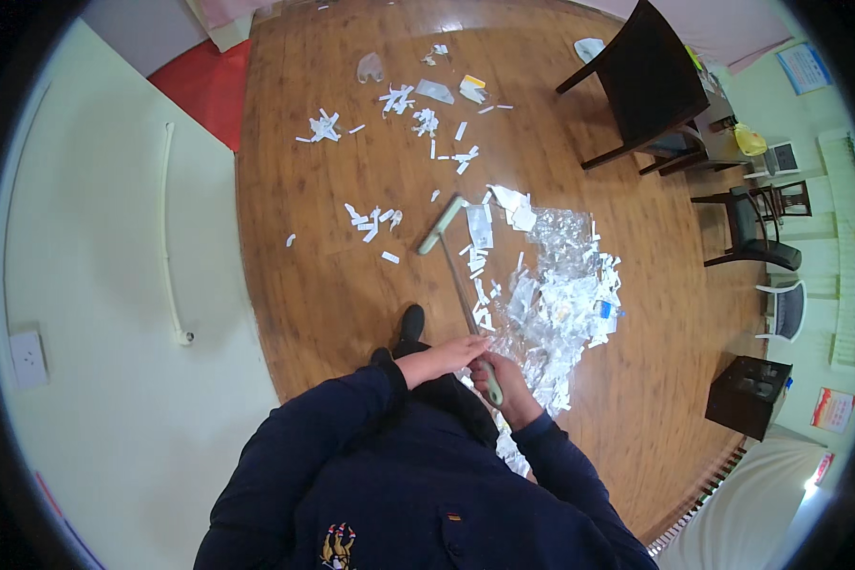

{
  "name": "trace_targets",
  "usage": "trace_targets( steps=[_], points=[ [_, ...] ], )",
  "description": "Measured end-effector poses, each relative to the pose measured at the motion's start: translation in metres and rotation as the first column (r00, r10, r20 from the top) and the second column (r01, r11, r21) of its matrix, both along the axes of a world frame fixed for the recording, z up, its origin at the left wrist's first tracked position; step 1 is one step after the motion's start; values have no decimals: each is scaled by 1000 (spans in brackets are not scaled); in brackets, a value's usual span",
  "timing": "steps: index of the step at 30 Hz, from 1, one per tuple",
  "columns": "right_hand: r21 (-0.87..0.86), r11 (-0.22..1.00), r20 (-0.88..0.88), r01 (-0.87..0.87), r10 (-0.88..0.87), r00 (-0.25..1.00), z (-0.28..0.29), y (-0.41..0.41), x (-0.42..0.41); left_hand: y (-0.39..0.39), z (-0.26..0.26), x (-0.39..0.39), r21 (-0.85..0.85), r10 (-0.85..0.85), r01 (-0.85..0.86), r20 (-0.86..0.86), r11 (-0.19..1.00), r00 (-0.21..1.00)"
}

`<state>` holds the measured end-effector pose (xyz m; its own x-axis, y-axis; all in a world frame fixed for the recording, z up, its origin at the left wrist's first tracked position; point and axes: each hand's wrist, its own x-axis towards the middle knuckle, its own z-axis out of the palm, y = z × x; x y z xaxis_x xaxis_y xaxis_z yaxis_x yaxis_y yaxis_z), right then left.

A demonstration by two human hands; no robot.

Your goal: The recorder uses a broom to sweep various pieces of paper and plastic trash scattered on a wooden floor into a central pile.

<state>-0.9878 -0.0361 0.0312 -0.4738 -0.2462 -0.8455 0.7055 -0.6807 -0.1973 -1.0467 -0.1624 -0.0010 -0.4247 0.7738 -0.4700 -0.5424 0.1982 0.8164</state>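
Observation:
A long-handled broom (pixel 460 281) slants down from its pale green head (pixel 442 225) on the wooden floor (pixel 313 285) to a pale green grip near my waist. My right hand (pixel 507 385) is closed around that grip. Just above it, my left hand (pixel 447 358) holds the shaft, its fingers partly hidden. To the right of the shaft spreads a heap of clear plastic film and white paper scraps (pixel 559 306), with a small blue piece (pixel 605 309) in it. A flat translucent bag (pixel 479 226) lies right beside the broom head.
Paper strips (pixel 370 222) and more scraps (pixel 325 127) are scattered ahead, near a crumpled clear bag (pixel 370 68). A white wall (pixel 114 235) stands at left, beyond which is a red floor patch (pixel 210 92). Dark chairs (pixel 655 78) and a dark cabinet (pixel 747 395) line the right.

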Motion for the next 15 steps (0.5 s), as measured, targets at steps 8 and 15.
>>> trace_targets(
  steps=[8, 15],
  points=[
    [-383, 924, 175, 13, 59, 983, 15, -2, 33, -15, 14, 6, -146, -346, 344, 16, 927, 938],
    [-525, 834, 307, 170, -1, 952, -4, -7, 42, -23, -12, 23, -127, -286, 314, 197, 941, 938]
  ],
)
